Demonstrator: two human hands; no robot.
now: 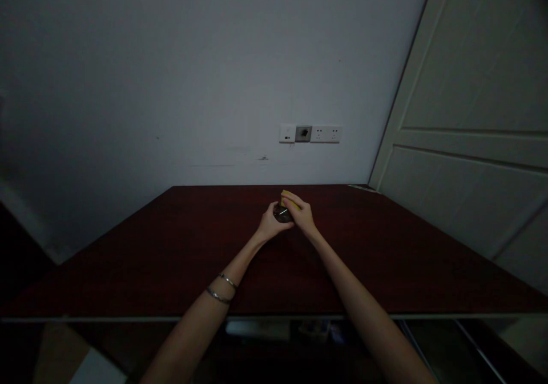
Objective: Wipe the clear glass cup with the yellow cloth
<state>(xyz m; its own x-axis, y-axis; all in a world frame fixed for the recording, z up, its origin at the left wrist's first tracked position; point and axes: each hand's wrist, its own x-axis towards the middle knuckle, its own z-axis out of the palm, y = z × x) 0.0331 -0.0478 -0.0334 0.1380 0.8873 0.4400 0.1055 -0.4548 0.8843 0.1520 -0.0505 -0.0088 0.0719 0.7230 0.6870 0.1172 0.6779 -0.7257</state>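
Table Before the Wall

The table [385, 247] reaches back to the wall [214, 76], where a row of sockets [325, 134] sits beyond the hands, slightly right. A panelled door [471, 104] stands along the right. Over the table's middle, a round object [282, 215] lies between the left hand [269, 223] and right hand [305, 216]; a block [284, 193] is at its far side, under the right fingers.

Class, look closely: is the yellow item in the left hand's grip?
No, the yellow item is in the right hand's grip, while the left hand's grip is around a dark, glossy object.
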